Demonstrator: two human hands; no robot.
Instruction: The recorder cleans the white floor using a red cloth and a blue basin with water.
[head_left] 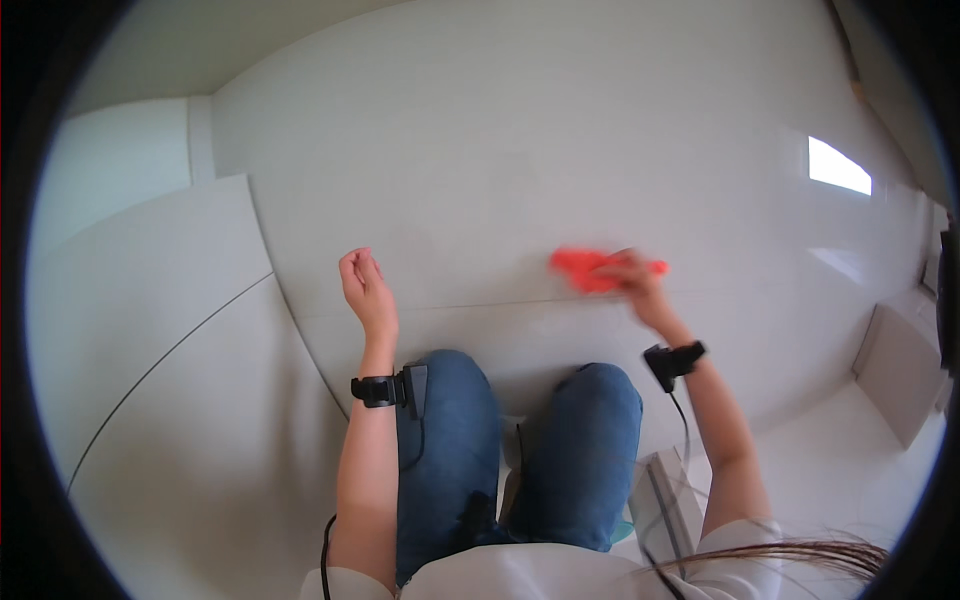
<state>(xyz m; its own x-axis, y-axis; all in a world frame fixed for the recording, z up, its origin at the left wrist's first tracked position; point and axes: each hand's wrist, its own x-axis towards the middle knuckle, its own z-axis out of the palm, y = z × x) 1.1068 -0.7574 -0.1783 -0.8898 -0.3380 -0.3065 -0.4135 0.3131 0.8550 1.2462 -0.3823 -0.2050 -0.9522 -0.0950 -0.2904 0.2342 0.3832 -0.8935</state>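
My right hand [632, 272] grips a bright orange-red thing [580, 270], whose ragged outline is smeared by motion. It looks soft like a cloth, but its exact kind does not show. Most of it sticks out to the left of my fingers, and a small end [659, 267] shows on the right. Both lie over the large pale grey surface [480, 150]. To the left, my left hand [367, 285] is raised with its fingers curled in; nothing shows in it. Each wrist wears a black strap with a small device, the left one [390, 388] above my left thigh.
My knees in blue jeans [450, 420] are below the hands. A pale panel [180, 320] with a dark seam stands on the left. A thin seam [480, 304] crosses the grey surface. At the far right is a pale box-like piece [900, 365]. Cables hang from both wrists.
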